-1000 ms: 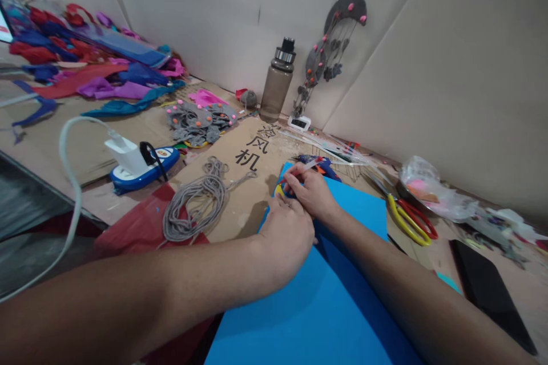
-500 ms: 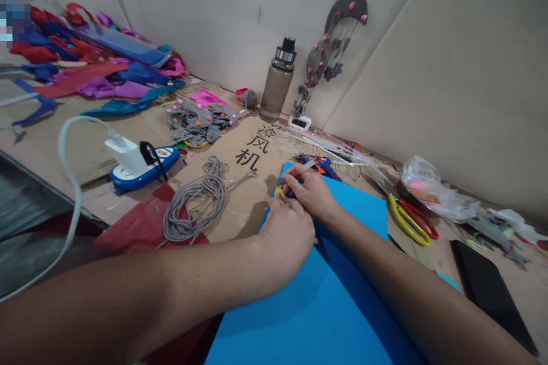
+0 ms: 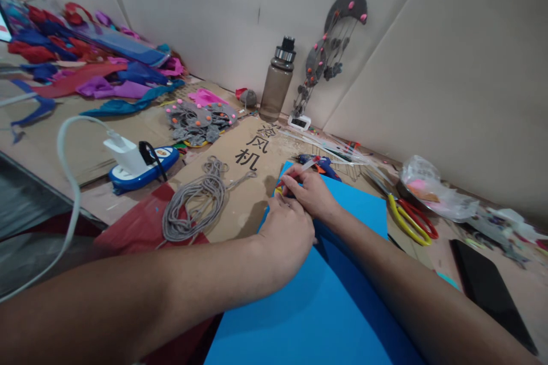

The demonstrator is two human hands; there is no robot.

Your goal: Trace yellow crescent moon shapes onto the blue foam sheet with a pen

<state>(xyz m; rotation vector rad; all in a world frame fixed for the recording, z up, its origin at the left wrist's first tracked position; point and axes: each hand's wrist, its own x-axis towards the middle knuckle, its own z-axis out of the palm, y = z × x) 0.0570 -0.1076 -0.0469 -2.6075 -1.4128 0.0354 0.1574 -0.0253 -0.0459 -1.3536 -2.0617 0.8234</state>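
Note:
A large blue sheet (image 3: 299, 308) lies under both hands. My right hand (image 3: 310, 189) is closed round a pen (image 3: 309, 163) with a clear and red barrel, its tip near the sheet's upper left corner. Against it rests my left hand (image 3: 289, 228), its fingers bent and pressed together near a small yellow thing (image 3: 278, 190); what they hold, if anything, is hidden. Left of the sheet, a coil of grey cord (image 3: 194, 208) lies on brown cardboard (image 3: 229, 182) and red material (image 3: 128, 222).
Behind stand a bottle (image 3: 277, 82) and a small white device (image 3: 298, 121). A blue glue gun (image 3: 327, 168), scissors (image 3: 411, 221), a plastic bag (image 3: 460, 202) and a black phone (image 3: 490, 293) lie right. A blue power strip (image 3: 143, 171), grey felt pieces (image 3: 197, 120) and coloured fabric (image 3: 107, 77) are left.

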